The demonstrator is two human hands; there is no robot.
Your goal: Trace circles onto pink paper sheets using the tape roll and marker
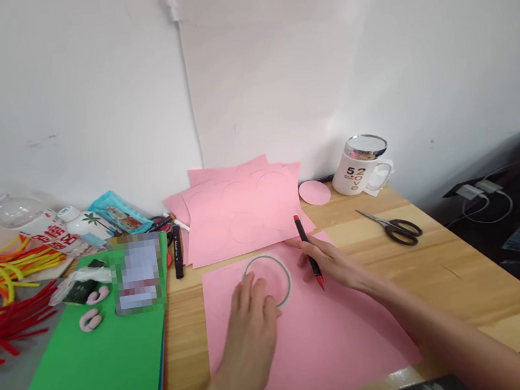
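A large pink sheet point(330, 346) lies on the wooden table. On its upper part rests a clear round disc with a grey rim point(289, 276). My left hand point(252, 315) lies over the disc's lower left, fingers spread a little and touching it. To the right, my right hand point(324, 260) grips a black and red pen point(309, 252), its red end pointing down near the sheet. Behind are stacked pink sheets point(242, 207) with faint drawn circles, and a cut pink circle point(314, 192) beside them.
Scissors point(398, 230) and a white mug point(353, 172) stand or lie to the right. At the left are green paper point(91, 373), a phone-like blurred item point(138, 273), bottles point(25, 212) and red fuzzy sticks point(2, 321). A black marker point(178, 252) lies between.
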